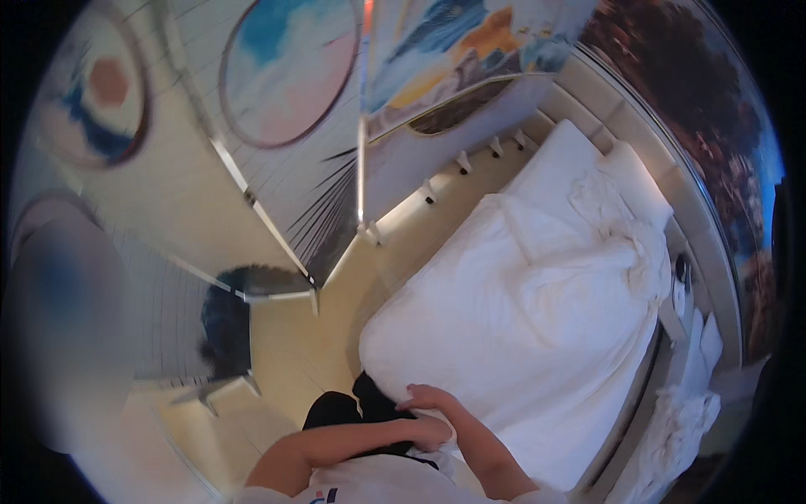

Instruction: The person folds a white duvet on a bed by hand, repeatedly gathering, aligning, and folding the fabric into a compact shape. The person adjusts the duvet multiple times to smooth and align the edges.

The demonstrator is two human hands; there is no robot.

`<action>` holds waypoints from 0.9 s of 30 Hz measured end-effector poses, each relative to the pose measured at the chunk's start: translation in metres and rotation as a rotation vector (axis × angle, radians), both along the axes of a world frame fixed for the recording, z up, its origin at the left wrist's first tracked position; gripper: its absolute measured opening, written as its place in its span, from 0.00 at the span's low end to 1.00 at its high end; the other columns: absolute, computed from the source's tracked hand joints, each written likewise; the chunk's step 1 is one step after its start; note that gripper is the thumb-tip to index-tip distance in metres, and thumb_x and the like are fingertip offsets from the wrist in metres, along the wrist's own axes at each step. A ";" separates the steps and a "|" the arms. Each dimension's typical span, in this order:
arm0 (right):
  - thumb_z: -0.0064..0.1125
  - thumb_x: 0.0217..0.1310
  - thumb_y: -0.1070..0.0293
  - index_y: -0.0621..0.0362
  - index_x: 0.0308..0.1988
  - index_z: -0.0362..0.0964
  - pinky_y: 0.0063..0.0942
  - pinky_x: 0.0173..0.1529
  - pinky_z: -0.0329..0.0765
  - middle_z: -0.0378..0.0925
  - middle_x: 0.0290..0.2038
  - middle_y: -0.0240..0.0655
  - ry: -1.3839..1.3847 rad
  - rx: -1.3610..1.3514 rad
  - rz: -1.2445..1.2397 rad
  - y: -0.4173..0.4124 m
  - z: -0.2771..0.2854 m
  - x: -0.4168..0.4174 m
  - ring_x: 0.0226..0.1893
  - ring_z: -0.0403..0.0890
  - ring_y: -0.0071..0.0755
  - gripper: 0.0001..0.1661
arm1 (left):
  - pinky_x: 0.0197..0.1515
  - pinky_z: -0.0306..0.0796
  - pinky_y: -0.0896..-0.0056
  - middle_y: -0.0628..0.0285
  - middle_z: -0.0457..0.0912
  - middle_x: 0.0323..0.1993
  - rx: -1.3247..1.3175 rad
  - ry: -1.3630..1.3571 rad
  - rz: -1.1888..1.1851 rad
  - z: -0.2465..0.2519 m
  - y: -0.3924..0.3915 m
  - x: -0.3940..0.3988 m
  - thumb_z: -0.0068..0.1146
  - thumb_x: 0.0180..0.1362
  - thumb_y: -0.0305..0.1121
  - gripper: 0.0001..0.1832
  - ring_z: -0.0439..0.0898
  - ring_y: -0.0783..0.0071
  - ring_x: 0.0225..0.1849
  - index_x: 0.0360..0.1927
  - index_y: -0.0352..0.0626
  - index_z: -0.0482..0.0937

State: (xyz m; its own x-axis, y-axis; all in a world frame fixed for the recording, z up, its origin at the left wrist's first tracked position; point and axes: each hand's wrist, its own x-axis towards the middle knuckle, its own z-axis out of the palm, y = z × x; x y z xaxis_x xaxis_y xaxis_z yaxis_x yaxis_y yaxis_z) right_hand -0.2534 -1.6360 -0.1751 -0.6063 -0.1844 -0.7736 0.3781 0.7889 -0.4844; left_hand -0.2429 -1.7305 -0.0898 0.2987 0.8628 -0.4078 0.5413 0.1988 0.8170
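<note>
My left hand point(433, 433) is at my waist, below my right hand, against some bunched white cloth point(448, 458); its fingers are largely hidden. My right hand point(429, 398) reaches in over the near edge of the bed, beside my black trousers point(332, 409), with its fingers curved. Whether it pinches the sheet cannot be told. Before me lies a bed with a rumpled white cover point(466, 302), bunched towards the far right. White pillows point(636, 183) lie at its far end, by a padded headboard wall.
Folding screens with painted round pictures point(286, 75) stand at the left and back on small feet point(429, 191). To the right of the bed are a small ledge with dark items point(680, 286) and another white, rumpled heap of bedding point(670, 435). Pale floor point(283, 353) shows left of the bed.
</note>
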 end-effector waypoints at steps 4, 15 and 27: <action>0.62 0.39 0.53 0.64 0.38 0.74 0.37 0.47 0.70 0.75 0.41 0.48 -0.237 0.026 0.204 -0.004 -0.062 -0.028 0.43 0.75 0.47 0.29 | 0.35 0.69 0.57 0.48 0.78 0.27 -0.141 -0.111 0.106 0.000 -0.017 -0.070 0.51 0.40 0.31 0.11 0.77 0.54 0.31 0.26 0.33 0.77; 0.52 0.44 0.40 0.55 0.44 0.74 0.36 0.49 0.69 0.74 0.45 0.44 -0.303 0.150 -0.398 -0.005 -0.130 -0.054 0.46 0.74 0.46 0.34 | 0.33 0.69 0.60 0.56 0.78 0.27 -0.105 0.003 0.058 -0.048 -0.036 -0.255 0.47 0.45 0.33 0.08 0.76 0.56 0.32 0.26 0.43 0.76; 0.54 0.42 0.37 0.48 0.41 0.76 0.34 0.48 0.69 0.76 0.43 0.40 -0.443 0.158 -0.642 0.016 -0.096 -0.110 0.45 0.75 0.41 0.32 | 0.34 0.70 0.65 0.56 0.79 0.27 -0.155 -0.058 0.111 -0.093 0.049 -0.376 0.48 0.44 0.30 0.08 0.77 0.61 0.32 0.28 0.44 0.77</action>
